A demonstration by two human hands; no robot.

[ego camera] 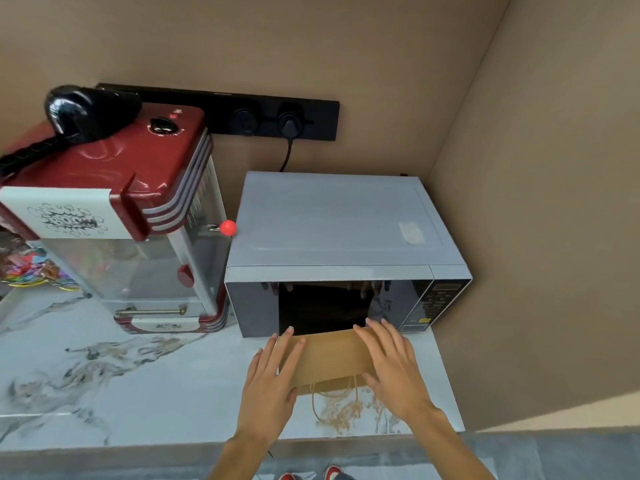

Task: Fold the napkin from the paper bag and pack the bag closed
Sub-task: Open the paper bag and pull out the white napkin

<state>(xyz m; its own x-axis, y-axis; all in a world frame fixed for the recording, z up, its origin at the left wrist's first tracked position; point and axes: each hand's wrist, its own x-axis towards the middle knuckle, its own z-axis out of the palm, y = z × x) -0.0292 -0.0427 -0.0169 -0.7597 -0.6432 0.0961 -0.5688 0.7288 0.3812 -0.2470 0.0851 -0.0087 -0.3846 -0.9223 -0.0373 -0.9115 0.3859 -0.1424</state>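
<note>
A brown paper bag (330, 360) lies flat on the marble counter just in front of the microwave, its twine handles (334, 400) trailing toward me. My left hand (272, 379) rests flat on the bag's left edge, fingers spread. My right hand (393, 367) presses down on the bag's right side, fingers spread too. Neither hand is closed around anything. No napkin shows in this view.
A grey microwave (339, 230) stands right behind the bag, its dark door facing me. To the left is a red popcorn machine (114, 209) with a red knob. A black socket strip (242, 114) runs along the back wall. A beige wall closes the right side.
</note>
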